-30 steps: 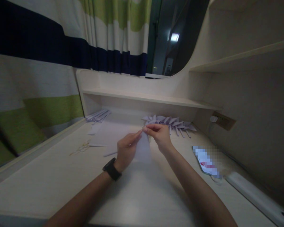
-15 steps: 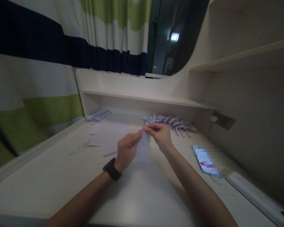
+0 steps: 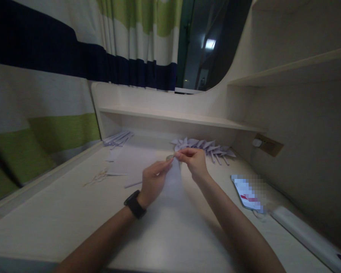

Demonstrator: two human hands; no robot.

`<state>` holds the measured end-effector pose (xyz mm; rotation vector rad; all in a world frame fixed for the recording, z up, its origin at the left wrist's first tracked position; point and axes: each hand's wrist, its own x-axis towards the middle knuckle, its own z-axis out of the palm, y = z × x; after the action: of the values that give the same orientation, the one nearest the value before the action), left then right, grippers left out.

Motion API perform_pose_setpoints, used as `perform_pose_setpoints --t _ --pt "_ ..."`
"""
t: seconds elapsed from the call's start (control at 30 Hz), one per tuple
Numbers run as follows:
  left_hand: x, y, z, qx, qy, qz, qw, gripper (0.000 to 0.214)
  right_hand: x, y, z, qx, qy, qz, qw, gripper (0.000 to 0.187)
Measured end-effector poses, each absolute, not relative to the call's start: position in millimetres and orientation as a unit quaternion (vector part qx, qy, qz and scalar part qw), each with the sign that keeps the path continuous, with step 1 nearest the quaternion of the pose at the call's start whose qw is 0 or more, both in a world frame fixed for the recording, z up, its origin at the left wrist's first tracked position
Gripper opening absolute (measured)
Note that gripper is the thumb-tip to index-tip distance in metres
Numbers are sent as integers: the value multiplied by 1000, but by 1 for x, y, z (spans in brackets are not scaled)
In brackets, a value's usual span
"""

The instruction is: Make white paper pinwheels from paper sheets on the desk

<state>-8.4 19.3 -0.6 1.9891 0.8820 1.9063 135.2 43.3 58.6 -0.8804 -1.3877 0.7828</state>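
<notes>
In the head view, the left hand (image 3: 156, 177) and right hand (image 3: 195, 162) almost meet, both pinching the far end of a white paper sheet (image 3: 172, 185) (probably to steady its edge); pinwheels (image 3: 208, 146) lie just beyond the right hand, seemingly grouped aside; the worktop (image 3: 161, 239) runs nearer between the forearms, leaving apparent elbow room to its front edge.

Hands (image 3: 155, 180) (image 3: 196, 163) close together, fingertips (image 3: 177, 155) pinched

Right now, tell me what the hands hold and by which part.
Paper. The left hand and right hand pinch it at its far end; finer detail is too blurred to tell.
</notes>
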Motion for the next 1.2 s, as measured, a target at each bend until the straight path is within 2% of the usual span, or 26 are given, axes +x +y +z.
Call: perform_pose_setpoints --t 0.2,0.37,0.87,1.07,1.2 --pt "-7 19 0 670 331 648 144 24 138 50 53 -413 -617 299 600 25" --pt "-7 22 0 652 357 649 162 21 139 55 48 -427 -648 313 548 32" --pt "-10 24 -1 648 407 616 187 24 143 64 40 -465 -672 261 514 25" --pt "-13 28 -2 631 432 616 188 24 146 64 39 -477 -702 286 445 28" --pt "-13 27 2 625 433 614 210 24 147 67 35 -483 -698 288 444 30"
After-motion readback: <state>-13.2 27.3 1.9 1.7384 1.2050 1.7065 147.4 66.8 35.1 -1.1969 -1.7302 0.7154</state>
